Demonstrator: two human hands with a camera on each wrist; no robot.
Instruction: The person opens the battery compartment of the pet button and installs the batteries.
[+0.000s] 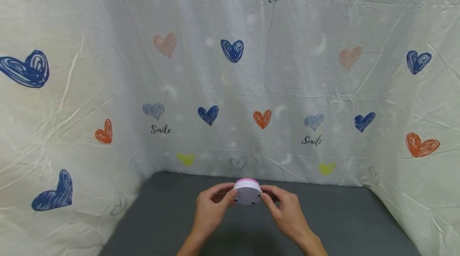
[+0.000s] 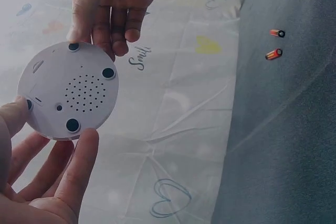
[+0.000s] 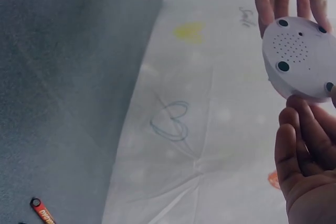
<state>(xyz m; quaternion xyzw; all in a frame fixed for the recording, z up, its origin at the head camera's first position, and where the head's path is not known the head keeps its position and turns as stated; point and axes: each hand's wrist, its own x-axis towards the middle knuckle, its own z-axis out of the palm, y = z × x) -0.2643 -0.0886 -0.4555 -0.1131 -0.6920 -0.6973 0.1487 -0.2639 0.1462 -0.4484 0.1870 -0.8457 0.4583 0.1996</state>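
Observation:
A round white device (image 1: 248, 195) with a pink top is raised over the table, its flat underside turned toward me. That underside (image 2: 52, 85) shows several dark round feet, a cluster of small speaker holes and a faint cover outline. My left hand (image 1: 212, 208) pinches the left edge between thumb and fingers. On the opposite edge, my right hand (image 1: 287, 212) grips it the same way. Both thumbs lie on the underside by the feet. The pink top is mostly hidden.
Two small red-orange batteries, one battery (image 2: 273, 54) near another battery (image 2: 277, 33), lie on the dark grey table (image 1: 161, 216). A lettered red battery (image 3: 43, 211) shows in the right wrist view. White cloth (image 1: 230, 80) printed with hearts hangs behind and at both sides.

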